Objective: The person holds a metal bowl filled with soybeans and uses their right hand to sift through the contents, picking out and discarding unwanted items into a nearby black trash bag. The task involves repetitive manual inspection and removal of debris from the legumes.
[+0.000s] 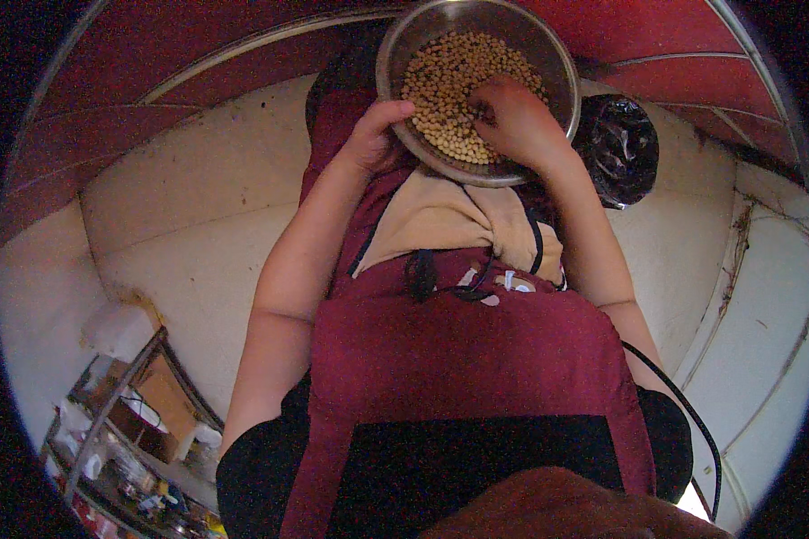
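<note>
A steel bowl (567, 74) rests at my lap, partly filled with pale dried beans or chickpeas (445, 74). My left hand (377, 131) grips the bowl's left rim, with the thumb over the edge and the other fingers hidden beneath. Inside the bowl, my right hand (519, 121) is at the right side of the beans, its fingers bent down towards them. Whether any beans are pinched between those fingers cannot be made out. Below the bowl, a beige cloth (445, 209) lies bunched over my maroon apron (458, 343).
Just right of the bowl stands a black plastic bag (617, 148), possibly lining a container. Red panels with metal trim (661, 34) curve across the top. A cluttered metal-framed shelf (114, 411) is at lower left. A black cable (701, 418) loops beside my right arm.
</note>
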`<state>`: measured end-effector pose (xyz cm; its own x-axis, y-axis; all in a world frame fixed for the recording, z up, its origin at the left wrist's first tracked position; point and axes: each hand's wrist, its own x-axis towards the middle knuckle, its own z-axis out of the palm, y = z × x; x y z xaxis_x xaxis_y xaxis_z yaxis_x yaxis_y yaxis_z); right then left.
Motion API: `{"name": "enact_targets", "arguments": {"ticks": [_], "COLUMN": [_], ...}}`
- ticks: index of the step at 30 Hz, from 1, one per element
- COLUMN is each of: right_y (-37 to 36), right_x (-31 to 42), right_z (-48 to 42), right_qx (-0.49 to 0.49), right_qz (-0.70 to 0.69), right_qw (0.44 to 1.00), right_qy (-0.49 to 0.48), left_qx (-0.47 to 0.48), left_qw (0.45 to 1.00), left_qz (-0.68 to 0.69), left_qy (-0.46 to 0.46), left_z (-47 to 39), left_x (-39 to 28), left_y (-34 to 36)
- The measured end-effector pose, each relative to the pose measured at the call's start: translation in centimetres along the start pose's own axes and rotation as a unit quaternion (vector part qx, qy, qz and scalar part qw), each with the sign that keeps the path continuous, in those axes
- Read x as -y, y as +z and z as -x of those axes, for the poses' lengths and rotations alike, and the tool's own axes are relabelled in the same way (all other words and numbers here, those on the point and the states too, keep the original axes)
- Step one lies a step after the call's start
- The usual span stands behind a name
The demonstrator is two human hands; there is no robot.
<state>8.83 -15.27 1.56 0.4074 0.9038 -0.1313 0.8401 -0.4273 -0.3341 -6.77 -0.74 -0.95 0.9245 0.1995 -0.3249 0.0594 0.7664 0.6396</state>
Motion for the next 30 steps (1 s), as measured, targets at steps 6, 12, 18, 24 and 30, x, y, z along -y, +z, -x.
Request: {"name": "enact_targets", "arguments": {"ticks": [6, 12, 18, 24, 30], "right_y": [-0.1, 0.3, -1.0, -0.8, -0.3], "right_x": [0.3, 0.2, 0.6, 0.4, 0.2], "right_z": [0.3, 0.5, 0.7, 0.5, 0.3], "right_qx": [-0.044, -0.061, -0.118, -0.17, -0.163], "right_qz": [-0.048, -0.106, -0.175, -0.206, -0.255], "right_qw": [0.998, 0.992, 0.976, 0.963, 0.952], "right_qy": [-0.011, 0.019, 0.052, 0.036, 0.041], "left_qx": [0.026, 0.042, 0.036, 0.048, 0.051], "left_qw": [0.999, 0.999, 0.999, 0.999, 0.999], "left_qz": [0.021, 0.027, 0.007, 0.012, 0.013], "left_qy": [-0.005, -0.012, -0.01, -0.002, -0.002], "left_z": [-0.8, -1.0, -0.7, -1.1, -1.0], "left_x": [0.7, 1.0, 0.4, 0.7, 0.3], "left_y": [-0.9, -1.0, -0.3, -0.7, -0.5]}}
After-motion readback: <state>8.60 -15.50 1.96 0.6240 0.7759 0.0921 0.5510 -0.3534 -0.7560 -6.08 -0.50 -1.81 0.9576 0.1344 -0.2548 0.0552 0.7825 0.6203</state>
